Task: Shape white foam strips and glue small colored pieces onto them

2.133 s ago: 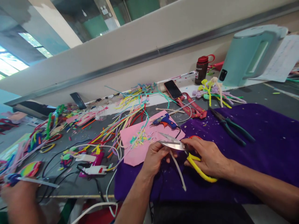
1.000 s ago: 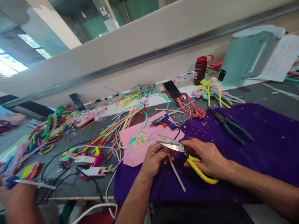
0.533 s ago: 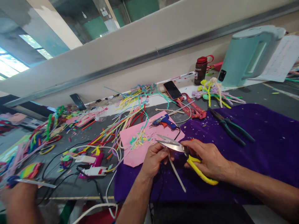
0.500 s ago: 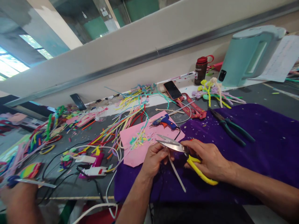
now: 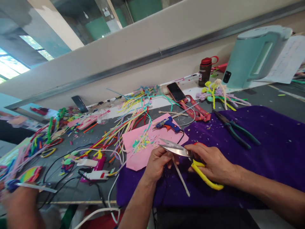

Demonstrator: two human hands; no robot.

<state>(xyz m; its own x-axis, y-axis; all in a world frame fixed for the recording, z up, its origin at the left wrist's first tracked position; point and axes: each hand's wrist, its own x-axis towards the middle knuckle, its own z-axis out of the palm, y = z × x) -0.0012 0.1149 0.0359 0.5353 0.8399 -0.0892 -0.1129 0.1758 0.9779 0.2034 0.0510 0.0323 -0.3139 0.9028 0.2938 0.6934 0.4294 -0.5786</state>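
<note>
Two hands work close together over the purple cloth point(image 5: 262, 149), almost touching. The right hand point(image 5: 212, 162) is closed around the yellow handles of one pair of scissors point(image 5: 188, 156), fingers wrapped through and over them; its blades stand parted in a narrow V, pointing away from that grip toward the left. The left hand point(image 5: 157, 162) pinches one pale stick point(image 5: 181, 176) between thumb and fingertips, right under the blades, and the stick runs down from that grip toward the person, slanting to the right, its free end lying on the cloth between the two wrists.

Just beyond the left grip lies one pink sheet point(image 5: 143, 149) strewn with small coloured cuttings, and on its far edge one blue glue gun point(image 5: 169, 124). Beyond the right grip, well apart on the cloth, lies one pair of green-handled pliers point(image 5: 235, 130). Further out from the left grip spreads a loose heap of coloured pipe cleaners point(image 5: 124, 124), too many to count. Past the glue gun, near the back edge of the desk point(image 5: 95, 187), I see one phone point(image 5: 176, 91), one red lanyard point(image 5: 195, 109), one brown bottle with a red cap point(image 5: 205, 70), one bunch of made-up pipe-cleaner flowers point(image 5: 218, 93) and one pale green kettle point(image 5: 254, 55).

Far off to the left of both grips, a co-worker's hand point(image 5: 19, 203) holds a second pair of scissors point(image 5: 30, 187), blue-handled.
</note>
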